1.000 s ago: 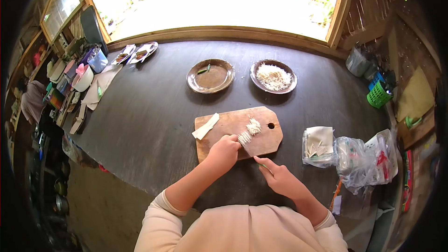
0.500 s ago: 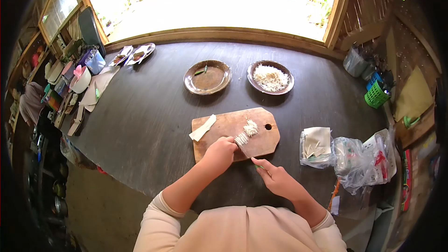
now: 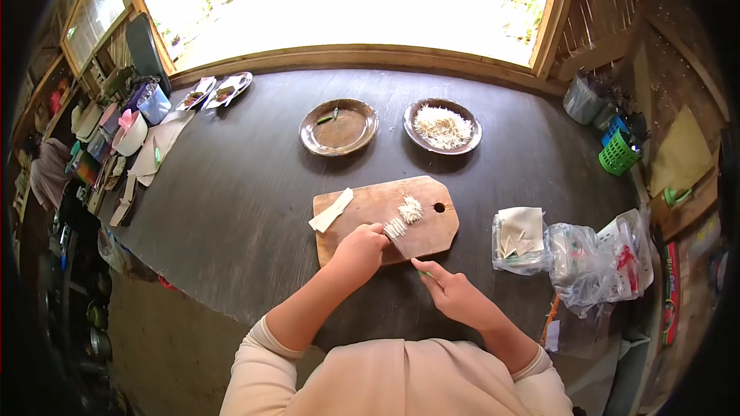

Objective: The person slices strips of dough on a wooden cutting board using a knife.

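My left hand (image 3: 361, 250) is closed at the near side of a wooden cutting board (image 3: 428, 235), its fingertips pressed on a row of thin pale strips (image 3: 395, 229). In my right hand (image 3: 456, 299) is a knife (image 3: 421, 270) with a green handle; its blade points toward the strips and is hard to make out. A small heap of cut pale shreds (image 3: 411, 209) lies just beyond the row. On the board's left part rests an uncut pale piece (image 3: 331, 211). What exactly the pale food is, I cannot tell.
Beyond the board stand a brown plate (image 3: 339, 145) with green chillies and a bowl (image 3: 412, 135) of pale shreds. To the right are plastic bags (image 3: 574, 262), one with pale square sheets (image 3: 521, 229), and a green basket (image 3: 619, 157). Containers and a white bowl (image 3: 131, 137) crowd the left.
The whole view has shifted slightly left. Both hands keep nearly the same place on and beside the board, and the grips look unchanged.
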Action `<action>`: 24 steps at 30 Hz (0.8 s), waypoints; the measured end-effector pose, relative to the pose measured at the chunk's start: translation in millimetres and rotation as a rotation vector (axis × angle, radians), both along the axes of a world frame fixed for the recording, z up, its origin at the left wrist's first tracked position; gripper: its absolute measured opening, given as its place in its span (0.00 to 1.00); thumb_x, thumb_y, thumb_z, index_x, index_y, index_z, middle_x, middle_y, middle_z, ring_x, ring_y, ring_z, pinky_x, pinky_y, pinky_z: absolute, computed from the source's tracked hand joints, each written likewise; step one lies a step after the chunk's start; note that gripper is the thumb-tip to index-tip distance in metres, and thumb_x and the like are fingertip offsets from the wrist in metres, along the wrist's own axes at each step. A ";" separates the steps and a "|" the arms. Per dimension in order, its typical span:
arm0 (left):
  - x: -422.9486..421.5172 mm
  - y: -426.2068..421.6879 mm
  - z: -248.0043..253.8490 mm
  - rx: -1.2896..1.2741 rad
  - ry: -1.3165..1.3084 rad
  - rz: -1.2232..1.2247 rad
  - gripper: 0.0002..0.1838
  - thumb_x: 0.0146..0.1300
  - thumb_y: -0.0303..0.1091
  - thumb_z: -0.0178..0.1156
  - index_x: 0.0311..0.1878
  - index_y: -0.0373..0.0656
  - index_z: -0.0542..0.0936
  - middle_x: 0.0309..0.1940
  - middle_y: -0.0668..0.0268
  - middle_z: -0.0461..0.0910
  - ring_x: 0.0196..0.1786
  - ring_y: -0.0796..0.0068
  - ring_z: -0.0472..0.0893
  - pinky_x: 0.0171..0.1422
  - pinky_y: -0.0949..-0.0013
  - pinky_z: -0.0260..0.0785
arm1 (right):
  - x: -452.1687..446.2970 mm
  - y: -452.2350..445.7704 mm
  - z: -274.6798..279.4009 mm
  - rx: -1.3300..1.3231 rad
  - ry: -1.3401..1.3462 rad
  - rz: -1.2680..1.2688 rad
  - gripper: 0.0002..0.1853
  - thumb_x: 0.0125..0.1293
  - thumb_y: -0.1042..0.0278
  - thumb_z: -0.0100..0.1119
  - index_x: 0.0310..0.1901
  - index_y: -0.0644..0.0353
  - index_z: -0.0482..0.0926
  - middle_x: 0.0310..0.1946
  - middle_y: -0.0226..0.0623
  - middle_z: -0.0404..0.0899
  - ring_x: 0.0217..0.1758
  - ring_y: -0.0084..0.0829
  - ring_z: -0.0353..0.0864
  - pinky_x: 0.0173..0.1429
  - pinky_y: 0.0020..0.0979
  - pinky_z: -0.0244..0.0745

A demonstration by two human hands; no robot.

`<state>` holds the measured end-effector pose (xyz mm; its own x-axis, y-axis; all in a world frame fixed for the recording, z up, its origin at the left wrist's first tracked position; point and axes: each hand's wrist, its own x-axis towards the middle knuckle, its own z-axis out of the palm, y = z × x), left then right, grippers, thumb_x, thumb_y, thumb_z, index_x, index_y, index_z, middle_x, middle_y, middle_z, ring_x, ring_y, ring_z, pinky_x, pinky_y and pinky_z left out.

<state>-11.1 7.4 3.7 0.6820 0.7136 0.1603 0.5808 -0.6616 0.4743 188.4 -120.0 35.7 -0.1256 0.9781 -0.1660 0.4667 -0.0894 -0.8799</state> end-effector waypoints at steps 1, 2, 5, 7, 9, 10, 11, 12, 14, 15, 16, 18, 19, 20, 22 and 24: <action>-0.4 0.9 -1.0 -0.006 -0.019 -0.002 0.07 0.52 0.20 0.58 0.33 0.35 0.84 0.37 0.57 0.81 0.43 0.53 0.80 0.50 0.58 0.75 | -3.3 3.1 -8.7 0.045 -0.057 -0.005 0.19 0.74 0.66 0.51 0.65 0.48 0.71 0.28 0.58 0.79 0.31 0.59 0.80 0.35 0.47 0.76; 0.1 1.2 -2.0 -0.014 -0.038 -0.010 0.07 0.52 0.20 0.58 0.33 0.35 0.84 0.37 0.57 0.81 0.43 0.53 0.80 0.50 0.58 0.75 | -6.1 4.8 -15.6 0.089 -0.114 -0.014 0.19 0.74 0.66 0.51 0.65 0.49 0.71 0.29 0.58 0.79 0.32 0.59 0.81 0.37 0.46 0.76; 0.1 0.3 1.5 -0.033 -0.048 -0.004 0.07 0.52 0.20 0.58 0.33 0.35 0.84 0.37 0.57 0.81 0.43 0.53 0.80 0.50 0.59 0.74 | -11.1 12.6 -17.4 0.133 -0.156 -0.012 0.19 0.75 0.67 0.50 0.65 0.49 0.72 0.28 0.56 0.80 0.27 0.51 0.81 0.36 0.39 0.75; -1.1 2.5 -2.1 -0.019 -0.060 -0.019 0.07 0.52 0.20 0.58 0.33 0.35 0.84 0.37 0.57 0.81 0.44 0.54 0.80 0.50 0.59 0.74 | -4.3 8.2 -8.0 0.113 -0.084 -0.014 0.19 0.75 0.67 0.50 0.65 0.49 0.72 0.28 0.56 0.80 0.27 0.51 0.81 0.36 0.39 0.75; -3.1 0.8 -2.8 -0.019 -0.078 -0.015 0.07 0.52 0.20 0.58 0.33 0.35 0.85 0.36 0.57 0.81 0.44 0.54 0.80 0.50 0.59 0.74 | 1.4 2.8 2.1 0.079 -0.017 0.004 0.19 0.75 0.67 0.50 0.65 0.49 0.72 0.28 0.56 0.79 0.26 0.51 0.81 0.36 0.39 0.75; -3.0 0.5 1.4 0.003 -0.044 -0.023 0.07 0.52 0.20 0.59 0.33 0.36 0.85 0.36 0.57 0.81 0.44 0.54 0.80 0.51 0.59 0.74 | 2.7 0.3 6.3 0.024 -0.023 0.000 0.19 0.75 0.66 0.50 0.65 0.49 0.72 0.29 0.57 0.80 0.30 0.55 0.81 0.37 0.42 0.75; -2.6 0.7 3.5 0.023 -0.009 -0.035 0.07 0.52 0.20 0.59 0.33 0.36 0.85 0.36 0.57 0.81 0.45 0.54 0.80 0.51 0.59 0.74 | 3.0 -1.0 8.5 -0.031 -0.028 -0.006 0.18 0.74 0.65 0.51 0.65 0.49 0.71 0.31 0.58 0.80 0.34 0.59 0.81 0.38 0.46 0.76; -2.5 0.8 3.0 0.018 -0.007 -0.032 0.07 0.52 0.20 0.59 0.33 0.36 0.85 0.36 0.57 0.81 0.45 0.54 0.80 0.51 0.59 0.74 | 2.5 -1.0 9.2 -0.036 -0.026 -0.003 0.18 0.74 0.65 0.51 0.65 0.49 0.71 0.31 0.58 0.80 0.34 0.59 0.81 0.38 0.46 0.76; -2.2 1.9 2.2 -0.019 -0.007 -0.028 0.08 0.52 0.21 0.59 0.34 0.36 0.85 0.35 0.57 0.80 0.46 0.55 0.80 0.51 0.59 0.74 | 1.9 -0.1 9.4 -0.048 -0.011 -0.003 0.18 0.75 0.65 0.51 0.65 0.49 0.71 0.31 0.58 0.80 0.35 0.59 0.81 0.38 0.45 0.76; -2.4 1.9 1.7 -0.023 -0.003 -0.029 0.08 0.52 0.21 0.59 0.34 0.36 0.85 0.35 0.57 0.80 0.46 0.55 0.80 0.51 0.59 0.74 | -1.1 1.2 4.8 -0.052 -0.007 -0.004 0.18 0.75 0.65 0.51 0.65 0.49 0.71 0.31 0.58 0.80 0.35 0.59 0.81 0.38 0.45 0.76; -1.9 1.6 1.3 -0.015 0.007 -0.022 0.08 0.52 0.21 0.59 0.34 0.37 0.85 0.35 0.57 0.80 0.45 0.55 0.80 0.51 0.59 0.74 | -5.7 3.9 -2.9 0.001 -0.117 0.004 0.18 0.75 0.65 0.50 0.65 0.50 0.71 0.30 0.57 0.80 0.31 0.53 0.82 0.38 0.43 0.75; 0.3 3.3 0.1 0.000 0.017 -0.020 0.08 0.52 0.21 0.59 0.34 0.37 0.85 0.35 0.57 0.80 0.45 0.55 0.80 0.51 0.59 0.75 | -6.8 7.0 -8.0 0.060 -0.228 0.006 0.18 0.75 0.65 0.50 0.65 0.51 0.72 0.28 0.55 0.79 0.27 0.48 0.82 0.37 0.40 0.75; -0.1 4.2 -3.4 -0.009 0.000 -0.026 0.08 0.52 0.21 0.59 0.34 0.37 0.86 0.35 0.57 0.80 0.45 0.55 0.80 0.51 0.59 0.75 | -6.7 7.8 -7.5 0.076 -0.168 -0.002 0.19 0.75 0.65 0.50 0.65 0.51 0.71 0.28 0.55 0.79 0.28 0.47 0.83 0.37 0.40 0.75; -1.8 4.5 -3.8 -0.015 -0.014 -0.031 0.08 0.52 0.21 0.59 0.34 0.37 0.86 0.35 0.57 0.80 0.45 0.55 0.80 0.51 0.59 0.75 | -7.8 8.5 -7.4 0.095 -0.106 -0.009 0.19 0.75 0.65 0.50 0.65 0.51 0.71 0.28 0.55 0.79 0.28 0.46 0.83 0.38 0.40 0.75; -2.2 0.7 -0.7 -0.015 -0.024 -0.025 0.08 0.52 0.21 0.58 0.32 0.38 0.86 0.35 0.57 0.79 0.44 0.54 0.80 0.51 0.59 0.74 | -0.3 1.8 -15.6 0.122 -0.068 -0.007 0.19 0.75 0.66 0.50 0.65 0.50 0.71 0.27 0.56 0.78 0.28 0.47 0.83 0.38 0.40 0.75; -2.5 -0.7 -0.1 -0.020 -0.045 -0.011 0.08 0.52 0.22 0.56 0.30 0.40 0.85 0.36 0.57 0.78 0.43 0.54 0.79 0.52 0.59 0.74 | 2.3 -1.0 -8.4 0.142 -0.041 0.004 0.19 0.75 0.66 0.50 0.65 0.50 0.71 0.27 0.56 0.78 0.27 0.47 0.83 0.37 0.41 0.74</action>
